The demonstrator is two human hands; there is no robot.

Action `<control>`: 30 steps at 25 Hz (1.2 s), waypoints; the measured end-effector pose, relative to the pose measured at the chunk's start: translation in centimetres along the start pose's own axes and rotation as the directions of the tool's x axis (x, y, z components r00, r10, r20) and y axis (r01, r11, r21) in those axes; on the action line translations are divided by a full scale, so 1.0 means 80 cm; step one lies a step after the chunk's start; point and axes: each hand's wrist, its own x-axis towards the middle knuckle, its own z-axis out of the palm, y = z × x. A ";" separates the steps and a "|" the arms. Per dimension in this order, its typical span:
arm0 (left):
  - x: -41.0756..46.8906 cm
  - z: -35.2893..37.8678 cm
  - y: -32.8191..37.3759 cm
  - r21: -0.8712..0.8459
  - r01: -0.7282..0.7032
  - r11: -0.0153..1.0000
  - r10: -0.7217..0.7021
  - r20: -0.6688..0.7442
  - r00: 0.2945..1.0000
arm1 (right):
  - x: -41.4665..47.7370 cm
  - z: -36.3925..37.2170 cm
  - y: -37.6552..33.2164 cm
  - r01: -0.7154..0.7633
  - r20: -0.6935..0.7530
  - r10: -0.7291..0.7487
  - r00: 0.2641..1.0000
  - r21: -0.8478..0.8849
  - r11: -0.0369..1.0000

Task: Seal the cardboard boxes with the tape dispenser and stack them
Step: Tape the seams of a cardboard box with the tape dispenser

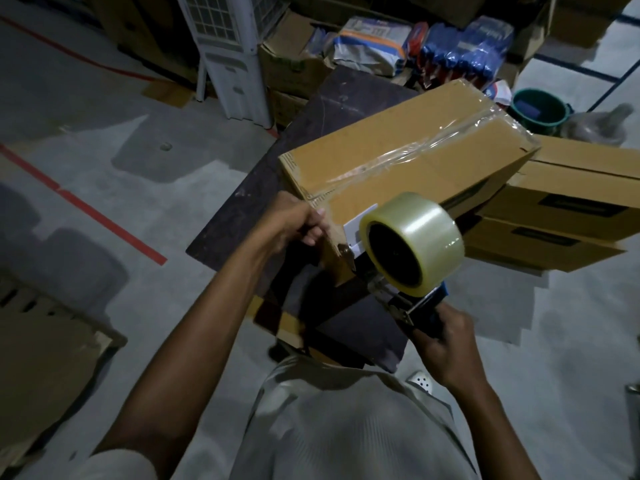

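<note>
A dark, scuffed worktop point(239, 216) stands on a grey concrete floor point(104, 188) marked with a red line point(86, 209). The room is a dim storeroom. At the back are a white cooler point(228, 53), open cartons holding packets point(374, 46), and a green bucket point(540, 110). Flat cardboard point(45, 341) lies on the floor at the lower left.

One brown box point(398, 157) lies on the worktop, its far end jutting past the right edge. Its flaps are closed, and a wrinkled strip of clear tape point(415, 147) runs along the top seam and over the far end. A white label is on its near end.

The left hand point(298, 223) is at the box's near top corner, its fingers point(317, 233) curled over the edge and grasping it. The right hand point(446, 348) is clenched around the blue handle of the single tape dispenser point(401, 303), which is held at the box's near end with its front against the cardboard. It carries one roll point(412, 244) of clear tape.

To the right, just beside the box and lower, are the stacked boxes point(581, 188), two of them, one on the other, each with a dark label on its side. That makes three boxes of this kind.
</note>
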 end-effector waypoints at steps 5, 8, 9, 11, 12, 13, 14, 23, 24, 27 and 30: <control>0.083 -0.098 0.035 0.078 -0.067 0.995 0.083 -0.228 0.970 | -0.004 0.010 0.013 0.009 0.022 -0.009 1.000 0.007 1.000; 0.115 -0.124 0.064 0.133 -0.082 0.988 0.113 -0.249 0.962 | 0.006 0.018 0.007 0.025 0.013 -0.025 1.000 0.040 0.999; 0.126 -0.127 0.071 0.149 -0.087 0.985 0.123 -0.250 0.961 | 0.010 0.021 0.003 0.041 0.014 -0.041 0.999 0.036 0.999; 0.148 -0.125 0.079 0.194 -0.080 0.978 0.125 -0.229 0.965 | 0.017 0.026 -0.009 0.089 0.012 -0.089 0.996 0.015 0.996; 0.158 -0.124 0.080 0.212 -0.069 0.975 0.115 -0.212 0.970 | 0.023 0.029 -0.015 0.109 0.015 -0.109 0.994 0.001 0.994; 0.168 -0.122 0.080 0.221 -0.051 0.974 0.095 -0.191 0.977 | 0.028 0.032 -0.019 0.118 0.020 -0.118 0.993 -0.015 0.993; 0.178 -0.121 0.081 0.213 -0.033 0.976 0.070 -0.168 0.983 | 0.035 0.036 -0.021 0.117 0.020 -0.116 0.993 -0.031 0.993; 0.234 -0.145 0.067 0.223 0.024 0.974 0.004 -0.124 0.992 | 0.071 0.051 -0.023 -0.032 0.077 0.038 0.996 -0.087 0.996; 0.238 -0.146 0.061 0.208 0.032 0.978 -0.008 -0.117 0.993 | 0.071 0.053 -0.025 -0.034 0.083 0.043 0.996 -0.106 0.994; 0.248 -0.138 0.045 0.163 0.043 0.986 -0.018 -0.156 0.988 | 0.071 0.057 -0.030 -0.076 0.088 0.087 0.992 -0.130 0.989; 0.249 -0.122 0.014 0.214 0.101 0.972 -0.037 -0.284 0.958 | 0.072 0.058 -0.028 -0.117 0.097 0.131 0.987 -0.138 0.983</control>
